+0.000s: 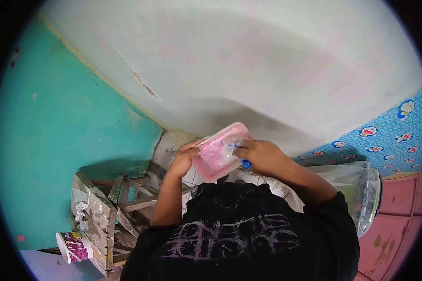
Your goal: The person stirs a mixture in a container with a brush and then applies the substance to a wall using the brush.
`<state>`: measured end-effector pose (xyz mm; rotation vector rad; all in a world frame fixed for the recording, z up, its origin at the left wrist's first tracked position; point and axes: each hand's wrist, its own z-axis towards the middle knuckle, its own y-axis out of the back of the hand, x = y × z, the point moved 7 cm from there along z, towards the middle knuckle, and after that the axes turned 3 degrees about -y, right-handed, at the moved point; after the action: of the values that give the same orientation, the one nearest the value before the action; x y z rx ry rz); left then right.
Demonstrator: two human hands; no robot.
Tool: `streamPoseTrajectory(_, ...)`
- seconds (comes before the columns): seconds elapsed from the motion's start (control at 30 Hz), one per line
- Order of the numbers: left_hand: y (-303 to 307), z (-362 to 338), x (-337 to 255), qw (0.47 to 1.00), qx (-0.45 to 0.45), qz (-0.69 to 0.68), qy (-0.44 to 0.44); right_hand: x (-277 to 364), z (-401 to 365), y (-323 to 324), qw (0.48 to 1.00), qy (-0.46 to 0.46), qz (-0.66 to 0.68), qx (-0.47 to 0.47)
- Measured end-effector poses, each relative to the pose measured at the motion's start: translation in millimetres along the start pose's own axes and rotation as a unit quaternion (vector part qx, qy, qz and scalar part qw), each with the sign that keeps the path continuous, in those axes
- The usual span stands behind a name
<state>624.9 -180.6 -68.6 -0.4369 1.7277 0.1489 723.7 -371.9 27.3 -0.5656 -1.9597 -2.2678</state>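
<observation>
A pink paint tray (203,165), pale at its rim and smeared with white inside, is tilted in front of my chest. My left hand (184,159) grips its left edge, fingers wrapped round the rim. Over the tray's right side, my right hand (259,156) is closed round a tool with a blue handle (246,164). The tool's blurred whitish head (230,147) lies over the inside of the tray; its exact shape is hard to make out.
Ahead is a whitish wall (267,61), with a teal wall (56,126) at left. A wooden stand (96,220) and a paint bucket (75,247) are lower left. Blue patterned wallpaper (384,145) and a plastic-covered object (363,196) are at right.
</observation>
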Motion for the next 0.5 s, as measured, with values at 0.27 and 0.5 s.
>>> streamPoseTrajectory(0.27, -4, 0, -9, 1.0, -0.022, 0.012, -0.006, 0, -16, 13, 0.994, -0.017, 0.101, -0.039)
streamPoseTrajectory(0.5, -13, 2, -11, 1.0, -0.017, -0.012, -0.007, 1, -27, 15, 0.991, -0.066, 0.106, -0.053)
